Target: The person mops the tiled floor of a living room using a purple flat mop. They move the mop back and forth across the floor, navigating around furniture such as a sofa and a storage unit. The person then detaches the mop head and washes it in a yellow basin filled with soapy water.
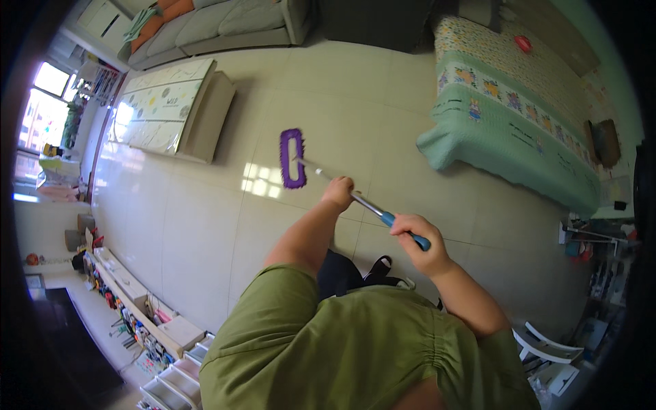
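A flat mop with a shaggy purple head [284,159] lies on the glossy tiled floor [328,118] ahead of me. Its metal pole [367,205] slants back towards my body and ends in a blue grip. My left hand [339,192] is closed around the pole about midway along it. Higher up, at the blue grip, my right hand [421,241] is wrapped round the handle, whose rounded end sticks out past my palm. Light from the window reflects on the tiles just left of the mop head.
A low coffee table [154,110] with a patterned cover stands left, before a grey sofa [236,23]. At right is a bed with a green quilt [492,123] hanging over its edge. A long cluttered cabinet [125,302] runs lower left; a white chair [548,343] is lower right.
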Demonstrator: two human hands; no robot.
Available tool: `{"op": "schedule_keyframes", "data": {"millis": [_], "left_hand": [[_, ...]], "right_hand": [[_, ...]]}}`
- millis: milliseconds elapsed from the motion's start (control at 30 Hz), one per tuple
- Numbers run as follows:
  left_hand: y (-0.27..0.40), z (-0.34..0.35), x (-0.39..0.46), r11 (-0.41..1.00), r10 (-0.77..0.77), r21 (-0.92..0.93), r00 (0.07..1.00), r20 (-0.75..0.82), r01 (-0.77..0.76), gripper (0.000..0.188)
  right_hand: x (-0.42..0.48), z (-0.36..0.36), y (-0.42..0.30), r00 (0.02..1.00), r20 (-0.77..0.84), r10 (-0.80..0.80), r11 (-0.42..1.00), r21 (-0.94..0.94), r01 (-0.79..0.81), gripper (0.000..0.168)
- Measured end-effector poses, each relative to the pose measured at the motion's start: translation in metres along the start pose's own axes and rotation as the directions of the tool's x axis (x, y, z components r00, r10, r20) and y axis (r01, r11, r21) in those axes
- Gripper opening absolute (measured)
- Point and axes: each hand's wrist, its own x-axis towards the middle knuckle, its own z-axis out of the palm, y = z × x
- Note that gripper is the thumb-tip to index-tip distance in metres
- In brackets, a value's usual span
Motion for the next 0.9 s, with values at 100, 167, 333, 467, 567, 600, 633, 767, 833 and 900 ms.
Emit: {"op": "schedule_keyframes", "data": {"millis": [100,167,333,467,567,600,633,767,833,900], "left_hand": [[0.063,0.038,0.039,0.978,0.208,-0.004,0.974,0.089,-0.208,0.023],[0.097,0.082,0.058,0.946,0.320,-0.002,0.929,0.183,-0.325,0.025],[0.225,0.139,0.019,0.828,0.534,-0.133,0.696,0.480,-0.544,0.030],[0.286,0.169,-0.040,0.738,0.667,-0.426,0.473,0.576,-0.523,0.031],[0.296,0.183,-0.061,0.715,0.668,-0.467,0.314,0.675,-0.520,0.030],[0.299,0.180,-0.061,0.699,0.668,-0.472,0.254,0.699,-0.537,0.029],[0.298,0.171,-0.056,0.668,0.678,-0.474,0.206,0.706,-0.573,0.028],[0.274,0.092,-0.032,0.681,0.635,-0.419,0.200,0.746,-0.600,0.022],[0.239,0.061,-0.004,0.707,0.653,-0.380,0.345,0.674,-0.597,0.019],[0.183,0.054,0.034,0.692,0.711,-0.361,0.501,0.494,-0.625,0.019]], "right_hand": [[-0.034,-0.031,0.001,0.962,-0.259,0.089,0.991,-0.071,-0.111,0.015],[-0.059,-0.054,-0.008,0.881,-0.420,0.218,0.967,-0.027,-0.253,0.014],[-0.121,-0.100,-0.075,0.692,-0.700,0.176,0.956,-0.047,-0.291,0.010],[-0.144,-0.106,-0.132,0.622,-0.768,0.153,0.913,-0.131,-0.386,0.008],[-0.135,-0.092,-0.148,0.648,-0.732,0.211,0.816,-0.233,-0.529,0.007],[-0.124,-0.088,-0.144,0.711,-0.685,0.159,0.819,-0.311,-0.483,0.006],[-0.118,-0.083,-0.142,0.752,-0.642,0.150,0.836,-0.324,-0.443,0.006],[-0.079,-0.061,-0.141,0.859,-0.503,0.089,0.880,-0.364,-0.305,0.006],[-0.050,-0.047,-0.134,0.881,-0.473,0.008,0.918,-0.347,-0.194,0.006],[-0.015,-0.034,-0.117,0.925,-0.380,-0.022,0.935,-0.335,-0.116,0.003]]}}
